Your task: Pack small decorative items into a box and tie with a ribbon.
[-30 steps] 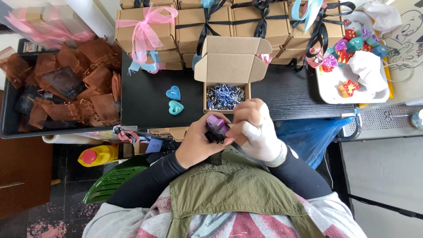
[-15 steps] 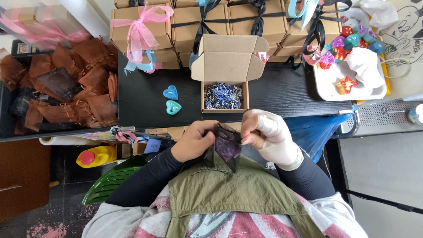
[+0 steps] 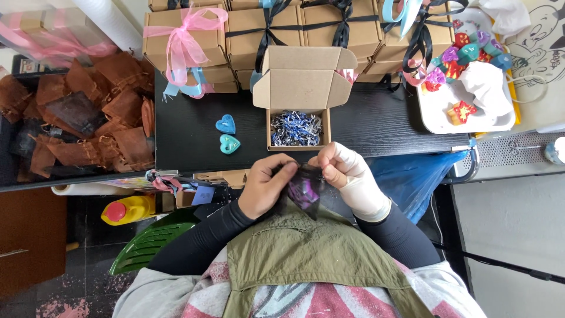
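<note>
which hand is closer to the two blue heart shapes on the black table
Left. The left hand holds the dark sheer pouch just below and right of the blue hearts; the right hand grips the pouch's far side, farther right.

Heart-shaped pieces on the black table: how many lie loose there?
2: a blue heart left of the open cardboard box, a teal heart just below it. Others may be hidden inside.

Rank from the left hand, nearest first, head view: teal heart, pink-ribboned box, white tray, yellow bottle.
From the left hand:
1. Teal heart, on the black table just above the hand.
2. Yellow bottle, low on the left, beside the table.
3. Pink-ribboned box, back row, far left.
4. White tray, far right end of the table.
</note>
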